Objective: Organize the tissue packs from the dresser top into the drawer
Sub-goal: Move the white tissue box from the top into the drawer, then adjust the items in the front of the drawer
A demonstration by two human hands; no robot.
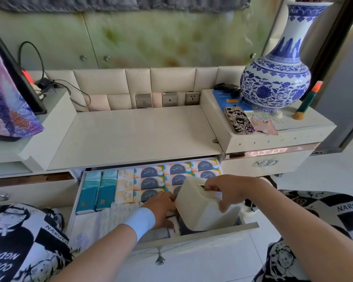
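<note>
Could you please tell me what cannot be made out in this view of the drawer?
Head view: fingertips of the left hand, hidden behind the cream box.
Head view: the drawer front right contents, covered by that box and the right hand.
Head view: print on the teal packs, too small to read.

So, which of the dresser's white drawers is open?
The middle white drawer, pulled out and holding tissue packs; the left drawer and right drawer are shut.

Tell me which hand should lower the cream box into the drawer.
Right. The right hand grips the tilted cream rectangular box by its top, over the front right corner of the white drawer; the left hand only rests low beside it.
</note>
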